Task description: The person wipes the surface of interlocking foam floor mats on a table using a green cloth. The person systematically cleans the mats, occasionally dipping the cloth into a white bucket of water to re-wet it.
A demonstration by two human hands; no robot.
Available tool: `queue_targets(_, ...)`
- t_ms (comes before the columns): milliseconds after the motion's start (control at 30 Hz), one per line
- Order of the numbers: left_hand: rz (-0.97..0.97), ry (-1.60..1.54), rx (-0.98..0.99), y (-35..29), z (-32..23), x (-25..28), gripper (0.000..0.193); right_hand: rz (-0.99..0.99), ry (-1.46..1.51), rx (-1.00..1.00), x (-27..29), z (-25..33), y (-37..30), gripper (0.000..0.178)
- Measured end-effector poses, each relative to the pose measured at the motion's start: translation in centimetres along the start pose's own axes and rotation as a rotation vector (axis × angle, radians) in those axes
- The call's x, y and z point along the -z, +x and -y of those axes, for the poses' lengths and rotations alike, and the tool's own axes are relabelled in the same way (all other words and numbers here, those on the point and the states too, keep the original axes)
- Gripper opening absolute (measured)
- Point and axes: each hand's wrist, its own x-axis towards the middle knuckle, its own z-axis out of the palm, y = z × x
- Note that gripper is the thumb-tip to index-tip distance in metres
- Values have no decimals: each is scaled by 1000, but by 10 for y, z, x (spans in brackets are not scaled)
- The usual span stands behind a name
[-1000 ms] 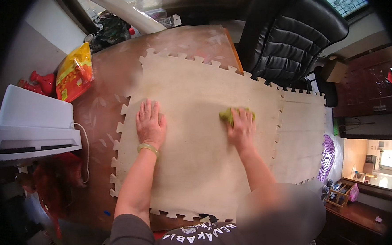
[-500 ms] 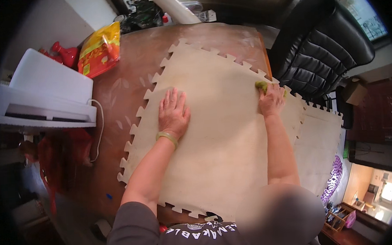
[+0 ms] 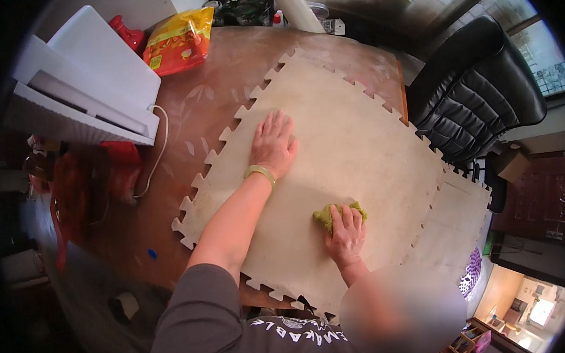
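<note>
A large cream foam mat [image 3: 351, 147] with jigsaw-cut edges lies across the table. My left hand [image 3: 273, 145] rests flat on its left part, fingers stretched out, a pale green bangle [image 3: 260, 172] at the wrist. Lower and to the right, my right hand [image 3: 346, 234] presses a yellow-green cloth [image 3: 326, 217] against the mat, the fingers closed over it. Part of the cloth is hidden beneath that hand. A second mat piece [image 3: 453, 209] adjoins on the right.
The brown table [image 3: 183, 118] shows at the left. On it stand a white appliance [image 3: 107, 70] with a cord [image 3: 161, 151] and a red-yellow bag [image 3: 180, 44]. A black padded chair [image 3: 476, 89] stands at the right edge. A blurred round patch covers the lower right.
My right hand has drawn the cloth from the mat's far right edge toward me and leftward. My left hand stays flat on the mat. The whole view has shifted somewhat.
</note>
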Motion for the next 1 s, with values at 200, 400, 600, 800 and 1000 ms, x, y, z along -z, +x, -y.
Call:
queue_targets(200, 31, 2, 9, 0, 4, -4, 47, -15, 0, 3, 0, 0, 2, 54)
queue_targets(400, 173, -22, 28, -10, 12, 3, 50, -27, -18, 7, -6, -1, 0, 55)
queue_targets(600, 173, -108, 1, -94, -8, 51, 53, -39, 132, -21, 0, -7, -3, 54)
queue_targets(800, 236, -62, 36, -189, -21, 93, 55, -28, 222, 78, 12, 19, -17, 56)
queue_targets(1000, 154, -13, 111, -237, -12, 93, 56, 85, 225, 323, 2, 69, -48, 53)
